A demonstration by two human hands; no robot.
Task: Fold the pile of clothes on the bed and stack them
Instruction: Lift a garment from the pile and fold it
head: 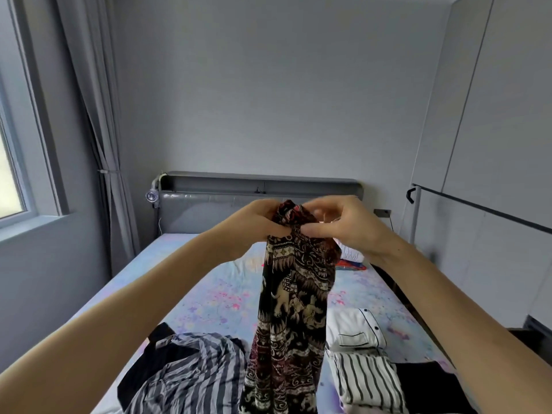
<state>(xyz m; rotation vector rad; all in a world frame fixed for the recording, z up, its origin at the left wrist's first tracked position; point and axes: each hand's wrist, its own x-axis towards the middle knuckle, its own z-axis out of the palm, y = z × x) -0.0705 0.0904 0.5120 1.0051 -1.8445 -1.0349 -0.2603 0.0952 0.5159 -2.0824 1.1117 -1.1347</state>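
Held high over the middle of the bed: dark, elephant-printed garment of thin fabric (294, 294), bunched at its top edge and hanging in a long narrow drape down to the near edge of view. Pinched at that bunch by left grip (258, 221), fingers curled round its left side, and by right grip (343, 227), thumb and fingertips closed on its right side. Both clamped on the cloth, close together. Judged as held high so that the weight pulls the cloth straight and an edge can be found. Fold itself not yet begun.

Below, on the bed with the pastel floral sheet (209, 294):
- Near left: loose grey-and-white striped shirt (191, 375), crumpled over something black. Evidently the part of the pile not yet folded.
- Near right: folded white garment with black piping and buttons (352, 327); folded white garment with black stripes (367, 383) just nearer; flat black garment (424, 386) to the right of that. Overlap between them not clear.
- Far right: white bundle (352, 253) above a red-and-blue item, kind not discernible.

Risk noted: thin cloth likely to slip or twist in the drape. Lower end out of view.
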